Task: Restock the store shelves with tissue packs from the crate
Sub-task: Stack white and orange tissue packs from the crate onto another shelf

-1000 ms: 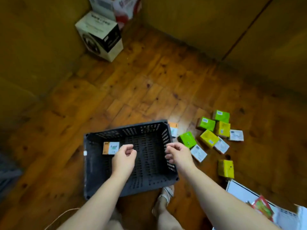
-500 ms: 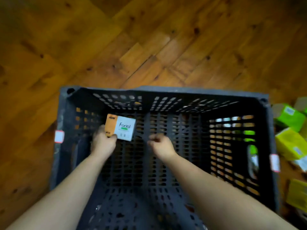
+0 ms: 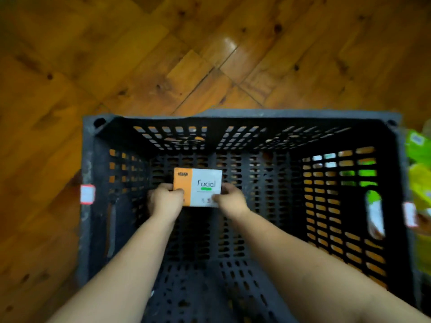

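Wooden parquet floor (image 3: pixel 163 54) beneath a black slatted crate (image 3: pixel 233 113). Inside the crate, an orange-and-white tissue pack (image 3: pixel 200 183), face up between both hands. Gripped at its orange end by the left hand (image 3: pixel 164 201), fingers curled, and pinched at its white end by the right hand (image 3: pixel 231 200). Blurred green and yellow packs (image 3: pixel 417 150) just outside the crate's right wall.

Only one word reads: "Facial", on the pack (image 3: pixel 200 185).
It stands in dark letters on the white face, above a green bar. Small print on the orange left strip and near edge is too blurred, as are the red-edged tags (image 3: pixel 87 194) on the left and right rims of the crate (image 3: pixel 233 114) and the labels of the green packs (image 3: pixel 417 148), far right.
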Demonstrator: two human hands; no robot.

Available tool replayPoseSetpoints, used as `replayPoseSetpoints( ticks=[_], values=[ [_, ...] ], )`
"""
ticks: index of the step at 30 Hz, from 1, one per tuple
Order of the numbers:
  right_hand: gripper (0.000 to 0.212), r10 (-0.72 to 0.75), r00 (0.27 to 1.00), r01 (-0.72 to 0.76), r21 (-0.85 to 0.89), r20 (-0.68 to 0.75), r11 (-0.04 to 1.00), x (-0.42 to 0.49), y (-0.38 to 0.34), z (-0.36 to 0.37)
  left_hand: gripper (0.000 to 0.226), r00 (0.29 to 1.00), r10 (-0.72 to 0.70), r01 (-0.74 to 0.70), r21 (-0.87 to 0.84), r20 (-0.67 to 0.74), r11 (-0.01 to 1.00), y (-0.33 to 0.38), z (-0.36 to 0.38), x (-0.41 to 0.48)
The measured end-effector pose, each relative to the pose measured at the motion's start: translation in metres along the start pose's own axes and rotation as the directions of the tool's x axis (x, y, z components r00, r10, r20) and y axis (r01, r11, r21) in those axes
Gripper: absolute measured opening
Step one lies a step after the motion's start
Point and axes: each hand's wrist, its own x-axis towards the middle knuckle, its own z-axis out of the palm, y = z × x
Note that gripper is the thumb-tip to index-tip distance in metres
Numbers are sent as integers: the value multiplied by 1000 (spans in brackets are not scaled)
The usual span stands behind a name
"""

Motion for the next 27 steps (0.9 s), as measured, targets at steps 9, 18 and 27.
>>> replayPoseSetpoints(
  ticks=[9, 18, 27],
  values=[
    [20, -89, 960, 147, 207, -266, 967, -224, -45, -156, 8, 926, 354, -369, 125, 131, 921, 95, -37, -226],
    [22, 34, 721, 420, 475, -692, 773, -499, -51, -280, 9, 520, 708, -830, 87, 478, 551, 190, -74, -501],
    [8, 351, 305, 750, 450, -885, 485, -765, 54, -297, 6, -13, 677, -969, -177, 736, 173, 138, -79, -770]
  ],
)
